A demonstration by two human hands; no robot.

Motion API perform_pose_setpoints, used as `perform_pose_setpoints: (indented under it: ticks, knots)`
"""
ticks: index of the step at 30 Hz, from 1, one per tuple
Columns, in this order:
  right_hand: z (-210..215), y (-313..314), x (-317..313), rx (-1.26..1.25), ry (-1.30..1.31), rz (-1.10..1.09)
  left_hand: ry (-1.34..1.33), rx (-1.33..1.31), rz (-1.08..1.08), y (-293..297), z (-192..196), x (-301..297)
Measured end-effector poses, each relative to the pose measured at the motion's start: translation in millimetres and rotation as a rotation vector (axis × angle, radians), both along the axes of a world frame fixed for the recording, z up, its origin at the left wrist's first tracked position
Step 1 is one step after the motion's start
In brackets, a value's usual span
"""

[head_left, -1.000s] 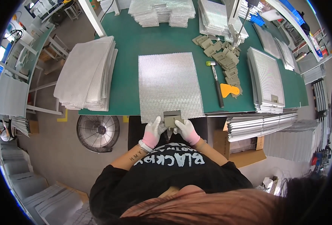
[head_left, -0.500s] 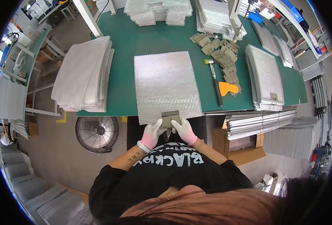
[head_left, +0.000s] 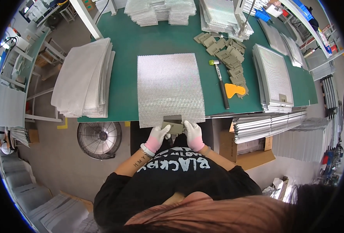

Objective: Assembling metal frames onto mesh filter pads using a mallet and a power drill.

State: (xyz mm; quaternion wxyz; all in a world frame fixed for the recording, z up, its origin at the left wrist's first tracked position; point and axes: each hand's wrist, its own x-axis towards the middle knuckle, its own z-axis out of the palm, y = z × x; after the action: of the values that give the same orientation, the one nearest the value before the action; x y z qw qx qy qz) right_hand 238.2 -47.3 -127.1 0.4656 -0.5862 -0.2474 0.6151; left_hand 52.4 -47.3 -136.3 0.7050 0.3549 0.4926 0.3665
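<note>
Head view, looking down on a green worktable [head_left: 125, 50]: a silvery mesh sheet [head_left: 168, 87] lies flat in the middle of it, with its near edge overhanging the table's front edge toward the person. At that near edge sits a small grey clip piece [head_left: 173, 125], and both gloved hands are on it. The left hand [head_left: 156, 138] pinches the clip's left end, fingers closed on it, and the right hand [head_left: 193, 136] pinches its right end the same way (the gloves are white at the fingers and pink toward the wrist). The clip touches the sheet's edge; whether it is seated over the mesh or only pressed against it cannot be told from here.

To the left on the table rests a thick stack of mesh sheets [head_left: 84, 77], part of it hanging past the table's left end. To the right of the middle sheet lies a hammer [head_left: 220, 83] with a yellow-green head, and just beside it an orange scraper [head_left: 234, 90]. Behind those is a loose heap of grey clips [head_left: 226, 54]. Further right stands a stack of framed filters [head_left: 275, 79]. More mesh piles [head_left: 160, 9] sit along the far edge. Below the table, on the floor to the person's left, stands a round fan [head_left: 99, 139].
</note>
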Motion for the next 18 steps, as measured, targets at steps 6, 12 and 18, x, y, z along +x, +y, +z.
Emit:
perform_pose_setpoints:
  ticks: [6, 12, 18]
  knots:
    - [-20, -6, -1, 0.013, 0.028, 0.006, -0.317, -0.123, 0.062, -8, 25, 9]
    - [-31, -8, 0, 0.118, 0.115, 0.501, 0.328, 0.282, -1.153, 44, 86, -29]
    - [-4, -1, -11, 0.169, -0.035, 0.133, 1.260, 1.447, -0.627, 149, 100, 18]
